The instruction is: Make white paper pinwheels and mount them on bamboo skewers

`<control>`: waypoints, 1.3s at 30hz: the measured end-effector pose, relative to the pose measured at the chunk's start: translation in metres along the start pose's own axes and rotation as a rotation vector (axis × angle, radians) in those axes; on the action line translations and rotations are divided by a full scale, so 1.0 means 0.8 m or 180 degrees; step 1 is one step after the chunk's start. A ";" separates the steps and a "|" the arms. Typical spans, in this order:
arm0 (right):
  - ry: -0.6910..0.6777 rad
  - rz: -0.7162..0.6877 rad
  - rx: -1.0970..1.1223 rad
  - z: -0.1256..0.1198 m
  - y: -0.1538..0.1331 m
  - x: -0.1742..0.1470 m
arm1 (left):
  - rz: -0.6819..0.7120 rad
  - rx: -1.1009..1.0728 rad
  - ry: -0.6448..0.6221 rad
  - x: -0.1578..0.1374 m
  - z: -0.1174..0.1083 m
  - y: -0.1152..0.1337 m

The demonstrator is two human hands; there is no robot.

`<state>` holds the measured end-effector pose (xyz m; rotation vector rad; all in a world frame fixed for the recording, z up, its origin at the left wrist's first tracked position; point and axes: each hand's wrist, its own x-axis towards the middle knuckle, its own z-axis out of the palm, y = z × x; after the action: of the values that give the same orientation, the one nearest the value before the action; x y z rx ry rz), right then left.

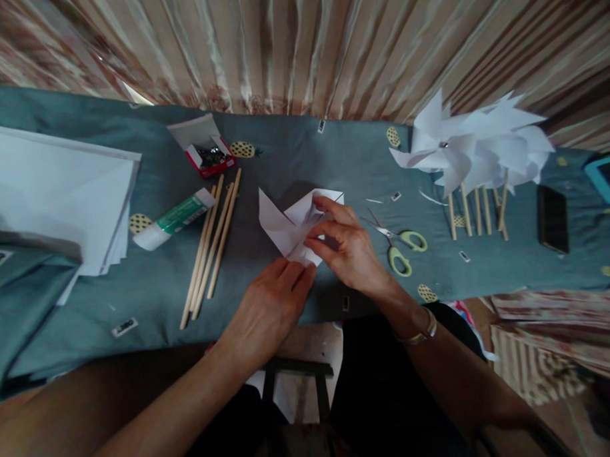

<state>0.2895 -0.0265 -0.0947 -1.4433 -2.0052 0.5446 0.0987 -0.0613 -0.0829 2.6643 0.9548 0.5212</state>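
In the middle of the table lies a white paper pinwheel (279, 226), its blades partly folded in toward the centre. My left hand (280, 296) grips its near edge, fingers closed together on the paper. From the right, my right hand (348, 243) pinches a paper blade near the centre with thumb and fingers; the exact pinch point is partly hidden. Just right of this hand rests a pair of scissors (398, 242) with light green handles, blades apart. Several wooden sticks (210, 245) lie to the left of the pinwheel.
Left of the sticks are a glue stick (177, 219) and an open red box (215, 158) of small metal pieces. A stack of white paper (58, 190) lies far left. At right are finished pinwheels (472, 146) on sticks, a dark phone (553, 218) and a blue-edged device (606, 178).
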 end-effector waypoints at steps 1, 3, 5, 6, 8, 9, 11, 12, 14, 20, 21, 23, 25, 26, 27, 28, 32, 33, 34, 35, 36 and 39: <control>0.0002 -0.0004 -0.0018 0.000 0.000 0.000 | -0.0001 -0.0004 0.0011 -0.001 0.000 0.000; 0.0033 -0.0015 -0.0046 0.001 -0.001 0.000 | -0.0002 -0.0017 0.0022 -0.001 0.001 -0.001; 0.0079 -0.0019 -0.0060 0.001 0.000 -0.001 | -0.0005 -0.0019 0.0021 -0.001 0.001 -0.001; 0.0099 -0.0016 -0.0064 0.002 0.000 -0.001 | -0.0009 -0.0004 0.0022 -0.001 0.001 -0.001; 0.0130 -0.0015 -0.0072 0.002 0.001 -0.001 | -0.0006 0.0020 0.0014 -0.001 0.000 -0.002; 0.0141 -0.0023 -0.0075 0.003 0.002 -0.001 | -0.0014 0.0034 0.0016 -0.001 -0.001 -0.002; 0.0157 -0.0028 -0.0080 0.003 0.003 -0.002 | -0.0014 0.0060 0.0032 0.000 -0.001 -0.002; 0.0169 -0.0023 -0.0085 0.003 0.003 -0.002 | -0.0003 0.0065 0.0052 0.000 -0.001 -0.002; 0.0199 -0.0005 -0.0097 0.004 0.003 -0.002 | 0.0016 0.0063 0.0083 0.000 -0.001 -0.002; 0.0260 0.0006 -0.0117 0.005 0.002 -0.003 | 0.0018 0.0042 0.0110 0.000 -0.001 -0.001; 0.0257 0.0020 -0.0102 0.005 0.002 -0.003 | 0.0015 0.0041 0.0094 0.000 -0.002 -0.001; 0.0245 0.0051 -0.0078 0.006 0.002 -0.003 | -0.0004 0.0041 0.0069 0.001 -0.002 -0.001; 0.0246 0.0005 -0.0087 0.006 0.002 -0.004 | -0.0010 0.0032 0.0051 0.001 -0.003 -0.002; 0.0257 -0.0053 -0.0110 0.007 0.001 -0.004 | -0.0009 0.0014 0.0050 0.000 -0.003 -0.002; 0.0270 -0.0122 -0.0141 0.007 0.001 -0.005 | -0.0008 -0.0003 0.0050 0.000 -0.002 -0.002; 0.0283 -0.0192 -0.0176 0.007 0.000 -0.005 | -0.0001 -0.0018 0.0046 0.000 -0.002 -0.002; 0.0328 -0.0370 -0.0305 0.008 -0.002 -0.008 | -0.0011 -0.0037 0.0021 -0.001 -0.002 -0.001; 0.0326 -0.0382 -0.0342 0.008 -0.003 -0.009 | -0.0022 -0.0031 0.0012 -0.001 -0.002 -0.001; 0.0320 -0.0383 -0.0382 0.008 -0.004 -0.009 | -0.0028 -0.0025 0.0001 -0.001 -0.001 -0.001; 0.0296 -0.0368 -0.0422 0.007 -0.006 -0.009 | -0.0035 -0.0018 -0.0019 -0.001 -0.001 -0.001; 0.0256 -0.0348 -0.0453 0.007 -0.007 -0.010 | -0.0040 -0.0013 -0.0047 -0.001 -0.001 -0.001; 0.0125 -0.0325 -0.0489 0.007 -0.010 -0.013 | -0.0057 -0.0017 -0.0137 -0.001 -0.001 -0.001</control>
<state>0.2823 -0.0386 -0.0956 -1.4191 -2.1149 0.3221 0.0973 -0.0610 -0.0831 2.6486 0.9629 0.4597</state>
